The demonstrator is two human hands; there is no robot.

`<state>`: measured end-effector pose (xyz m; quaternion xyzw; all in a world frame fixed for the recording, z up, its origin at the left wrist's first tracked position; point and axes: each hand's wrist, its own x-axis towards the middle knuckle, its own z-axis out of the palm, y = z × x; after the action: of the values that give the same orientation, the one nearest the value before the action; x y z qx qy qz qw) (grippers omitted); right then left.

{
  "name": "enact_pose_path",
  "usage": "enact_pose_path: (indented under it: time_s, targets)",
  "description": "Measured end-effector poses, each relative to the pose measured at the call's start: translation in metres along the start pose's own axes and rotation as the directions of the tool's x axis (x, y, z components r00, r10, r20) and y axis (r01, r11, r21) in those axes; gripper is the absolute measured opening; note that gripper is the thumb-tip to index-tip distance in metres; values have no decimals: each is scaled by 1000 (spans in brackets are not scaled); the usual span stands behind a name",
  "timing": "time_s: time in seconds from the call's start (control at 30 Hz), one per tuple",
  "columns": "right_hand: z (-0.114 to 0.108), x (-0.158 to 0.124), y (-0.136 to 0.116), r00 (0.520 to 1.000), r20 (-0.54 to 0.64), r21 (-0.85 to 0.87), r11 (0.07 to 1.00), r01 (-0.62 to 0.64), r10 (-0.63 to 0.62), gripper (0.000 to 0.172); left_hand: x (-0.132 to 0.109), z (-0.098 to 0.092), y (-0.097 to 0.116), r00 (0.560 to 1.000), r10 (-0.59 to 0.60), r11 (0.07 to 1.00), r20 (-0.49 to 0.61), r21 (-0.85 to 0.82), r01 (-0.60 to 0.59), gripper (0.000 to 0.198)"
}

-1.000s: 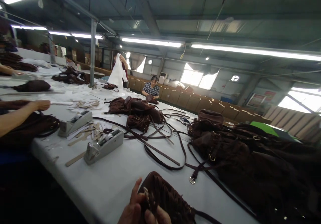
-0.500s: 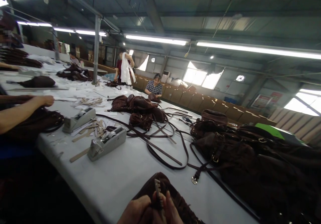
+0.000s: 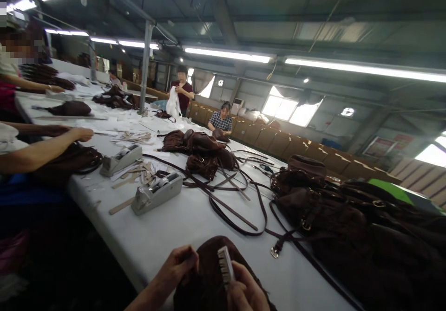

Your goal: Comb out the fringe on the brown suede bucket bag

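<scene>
A dark brown leather bag (image 3: 209, 274) lies at the table's near edge, in front of me. My right hand (image 3: 245, 288) is closed around a small pale brush (image 3: 226, 264), its tufted side facing left, over the bag. At the bag's left edge, my left hand (image 3: 183, 264) has its fingertips pinched together. What they hold, if anything, is too small to make out. The bag's lower part is cut off by the frame and partly behind my right hand.
Two grey tape dispensers (image 3: 158, 194) stand left among pale strips (image 3: 139, 174). Brown straps (image 3: 240, 218) loop across the white table (image 3: 167, 230). Brown bags are piled at right (image 3: 365, 236) and mid-table (image 3: 195, 146). A co-worker's arms (image 3: 52, 148) reach in from the left.
My hands have moved apart; the left has shifted to the bag's left edge, and the brush now shows its tufts in the right. The view has shifted slightly, and a far person's white sheet is lower.
</scene>
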<state>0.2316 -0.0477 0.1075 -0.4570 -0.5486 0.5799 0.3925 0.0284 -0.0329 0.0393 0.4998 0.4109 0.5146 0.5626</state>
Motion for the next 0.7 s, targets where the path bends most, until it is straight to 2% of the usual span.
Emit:
enact_pose_path:
  time_s: [0.07,0.13,0.23,0.33,0.37,0.4,0.47,0.53,0.6,0.67,0.7]
  targets:
    - [8,12,-2,999,23,-209,977,36,-32,55,-10,-8,3,1000,11,999,-12,-48,-12,56]
    - [17,22,-9,993,8,-449,886,110,-120,44,-17,-14,4,1000,27,999,-12,-41,-27,58]
    - [35,29,-17,979,48,-766,621,165,-200,45,-23,-18,8,998,52,999,-37,19,-51,59]
    - [59,25,-6,973,152,-923,326,203,-176,56,-25,-17,24,992,87,987,-93,145,-73,56]
    - [67,22,2,971,176,-937,276,216,-161,57,-26,-15,32,989,104,973,-102,216,-80,54]
    - [74,20,11,971,184,-938,269,219,-151,56,-26,-13,41,989,115,951,-92,298,-83,52]
    - [86,16,25,976,151,-913,357,198,-155,44,-27,-9,60,992,120,885,-32,456,-93,49]
    - [92,17,32,975,130,-814,542,207,-178,34,-24,-5,79,992,109,823,63,555,-125,47]
    - [93,20,31,973,157,-598,768,228,-167,39,-18,-5,95,987,116,826,108,542,-156,42]
    - [91,22,23,983,167,-273,954,125,-81,45,-11,-9,105,988,149,897,34,416,-150,37]
    - [89,22,18,988,155,-112,993,39,-22,47,-8,-12,107,983,179,934,-45,321,-156,38]
